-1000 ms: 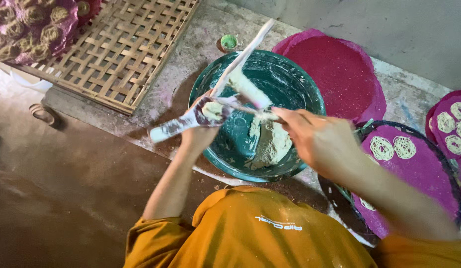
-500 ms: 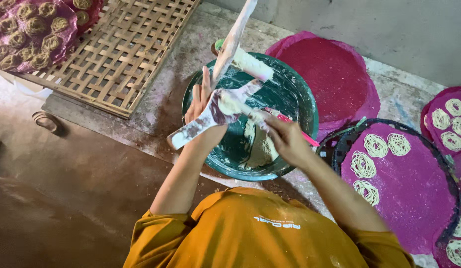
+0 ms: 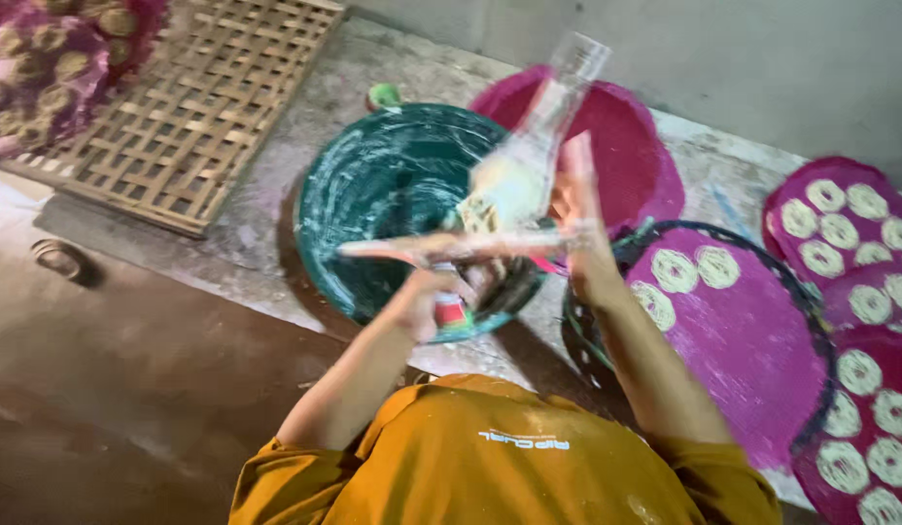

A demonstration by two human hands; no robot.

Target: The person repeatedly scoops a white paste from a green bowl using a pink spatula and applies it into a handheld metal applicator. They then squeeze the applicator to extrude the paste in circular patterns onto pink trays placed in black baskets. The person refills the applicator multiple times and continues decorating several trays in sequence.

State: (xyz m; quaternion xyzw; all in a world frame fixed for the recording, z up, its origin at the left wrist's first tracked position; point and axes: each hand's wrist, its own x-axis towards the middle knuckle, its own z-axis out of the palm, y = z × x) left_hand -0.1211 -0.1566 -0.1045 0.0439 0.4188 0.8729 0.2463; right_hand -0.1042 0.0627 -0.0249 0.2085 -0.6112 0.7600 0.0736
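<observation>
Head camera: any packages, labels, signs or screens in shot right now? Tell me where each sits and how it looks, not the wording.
Clear plastic bag: held up over the green bowl, long and cone-like, pale dough inside, blurred.
Shirt print: small white mark on the orange shirt, bottom centre.
Small red, white and green item: by the left hand, too blurred to identify.
No signs or screens.

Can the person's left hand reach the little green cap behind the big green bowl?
Probably not right now: the left hand grips a dough-filled plastic bag, and the green bowl sits between it and the green cap.
</observation>
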